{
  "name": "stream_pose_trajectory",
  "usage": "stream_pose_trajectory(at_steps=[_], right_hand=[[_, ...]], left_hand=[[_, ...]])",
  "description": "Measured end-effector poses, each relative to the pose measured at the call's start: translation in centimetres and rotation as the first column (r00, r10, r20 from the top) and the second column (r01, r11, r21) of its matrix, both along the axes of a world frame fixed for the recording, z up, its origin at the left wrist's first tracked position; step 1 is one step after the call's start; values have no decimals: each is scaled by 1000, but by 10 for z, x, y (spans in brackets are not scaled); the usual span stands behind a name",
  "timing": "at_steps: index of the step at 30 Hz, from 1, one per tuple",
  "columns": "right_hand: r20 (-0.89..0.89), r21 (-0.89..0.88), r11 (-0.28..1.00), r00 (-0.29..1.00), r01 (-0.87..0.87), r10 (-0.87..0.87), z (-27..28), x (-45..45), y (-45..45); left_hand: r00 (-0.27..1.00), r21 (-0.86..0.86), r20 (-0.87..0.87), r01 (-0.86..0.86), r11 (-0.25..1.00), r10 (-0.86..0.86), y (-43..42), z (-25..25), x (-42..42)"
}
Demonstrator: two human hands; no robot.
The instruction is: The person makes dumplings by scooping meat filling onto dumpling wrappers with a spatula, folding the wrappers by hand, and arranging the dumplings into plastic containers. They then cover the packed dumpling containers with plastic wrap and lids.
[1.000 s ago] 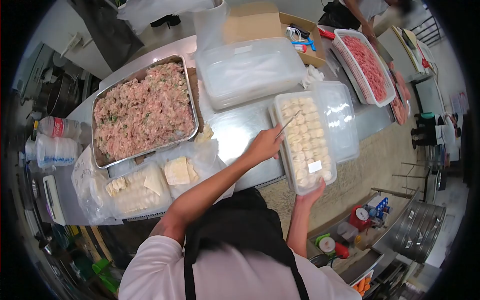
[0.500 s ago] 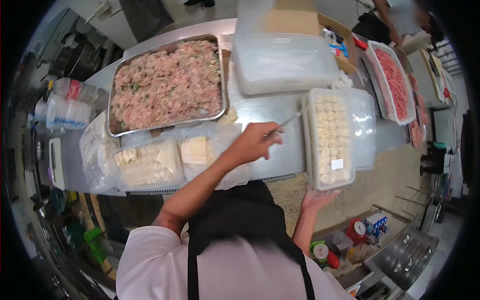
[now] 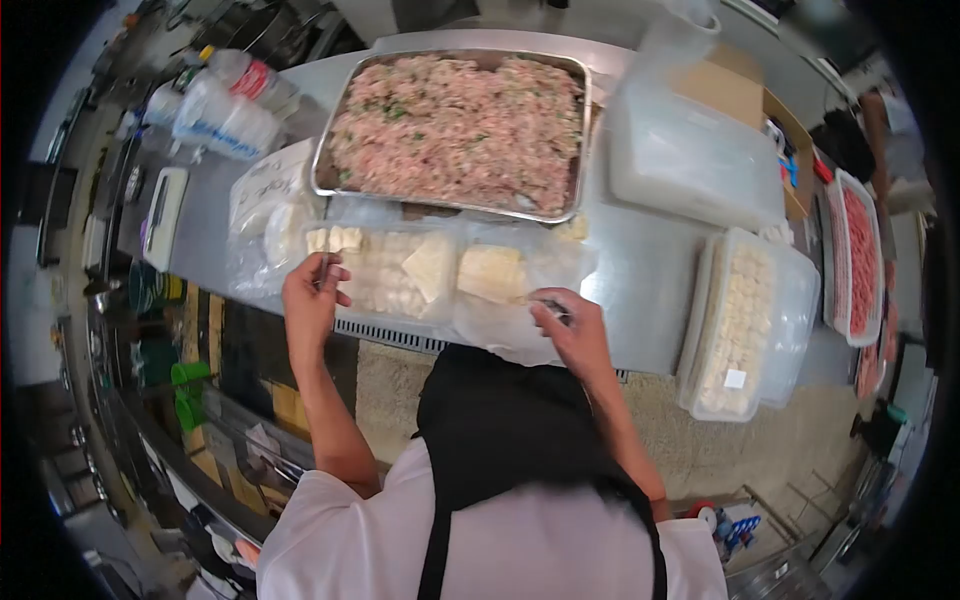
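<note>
Head view: both forearms reach up from the near edge of the metal table [image 3: 640, 265], set apart, with the left hand [image 3: 314, 292] and the right hand [image 3: 578, 325] on either side of the black apron [image 3: 515, 430]. The left forearm rises almost straight from a bent elbow, and its hand is at the left end of a clear plastic container [image 3: 436, 314] of pale dumplings [image 3: 378, 290]. Its thumb and fingers are drawn close together around what looks like a thin, dark tool, too small to make out fully. A few folded pieces [image 3: 335, 239] lie just beyond those fingertips, and a loose wrapper [image 3: 428, 267] rests over the container's right part.

The right forearm slants inward from the lower right, the hand turned toward the left with its fingers curled and the thumb near the index finger. Something dark shows by them; whether it is gripped I cannot tell. This hand is just beside the stack of wrappers [image 3: 490, 273], which lies on plastic sheeting [image 3: 505, 330] right of the container. Behind both, a metal tray [image 3: 450, 206] holds a minced mixture [image 3: 455, 130].
</note>
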State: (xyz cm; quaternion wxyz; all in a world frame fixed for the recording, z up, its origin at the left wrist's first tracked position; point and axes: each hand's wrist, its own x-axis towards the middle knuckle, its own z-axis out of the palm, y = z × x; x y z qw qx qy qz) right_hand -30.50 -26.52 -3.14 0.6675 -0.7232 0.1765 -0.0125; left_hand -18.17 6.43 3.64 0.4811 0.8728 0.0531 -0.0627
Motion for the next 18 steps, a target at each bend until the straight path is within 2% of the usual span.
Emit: stream_pose_trajectory(at_steps=[2,3,5,6,7,9,10,12,13,15,18], right_hand=[[-21,-47,966,967,-253,252,6,25,30],[-17,-43,960,961,-275,275,1,36,42],[-1,-276,904,941,-325,338,-15,59,65],[23,-354,884,942,-305,335,-13,71,72],[25,-350,881,937,-317,348,-17,82,78],[-58,-553,781,949,-289,310,-30,103,86],[-57,-554,780,947,-293,315,-38,112,90],[-174,-480,808,940,-341,293,-47,124,95],[-174,-482,807,940,-340,292,-48,125,95],[-163,-607,728,946,-319,279,-49,128,95],[-208,-566,753,942,-335,263,-54,131,99]], left_hand=[[978,156,68,-207,966,199,39,-1,-2],[973,159,71,-230,960,221,55,-6,-3],[949,529,150,-315,788,278,87,-18,-2],[934,538,165,-354,765,316,106,-35,1],[930,541,167,-365,758,328,115,-49,1],[915,565,257,-404,719,311,129,-75,2],[916,564,268,-401,722,298,132,-84,4],[919,568,280,-392,724,278,132,-93,6],[923,573,289,-380,726,254,128,-94,7],[928,571,255,-370,733,270,133,-97,9],[947,642,253,-318,698,198,148,-111,12]])
